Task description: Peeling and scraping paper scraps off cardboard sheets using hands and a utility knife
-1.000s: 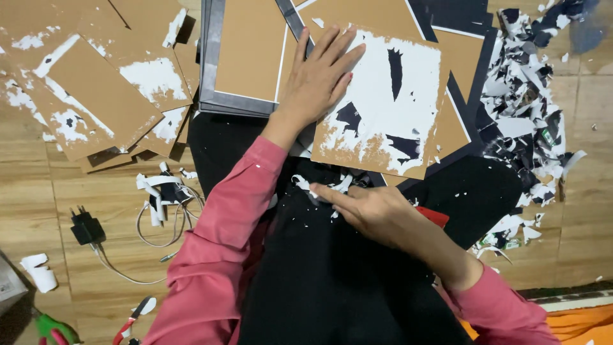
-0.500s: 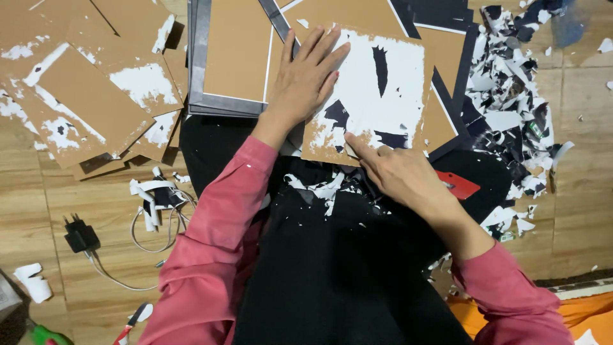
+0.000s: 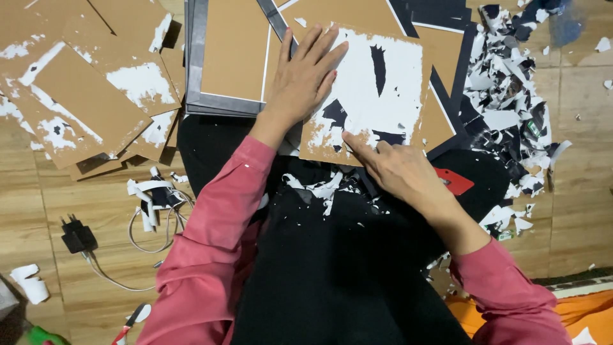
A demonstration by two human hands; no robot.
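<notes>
Board (image 3: pixel 383 89), brown and squarish, lies in front of me, most of its face still under a white skin with black patches showing through and bare brown along the near edge and lower left corner, where the skin is ragged. Its near edge hangs just over my black lap (image 3: pixel 332 268). My left hand (image 3: pixel 303 80) lies flat on the board's left side, fingers spread and straight, pinning it and gripping nothing. My right hand (image 3: pixel 399 169) rests at the near edge, forefinger stretched out with its tip on the torn rim of the skin, the other fingers loosely curled; I cannot tell whether anything is pinched under them. White and black scraps (image 3: pixel 322 185) litter my lap right below that edge. A red scraper (image 3: pixel 453 182) peeks out just beside my right hand. Left of the board, touching my left wrist side, sits a grey frame (image 3: pixel 198 64) around another brown sheet. Farther left is a stack of boards (image 3: pixel 83 102) with white remnants. To the right, a heap of peelings (image 3: pixel 511 108) crowds the board's far corner. On the wood floor at my left lie a black charger (image 3: pixel 78 235) and its white cord (image 3: pixel 137 230), well apart from the board.
</notes>
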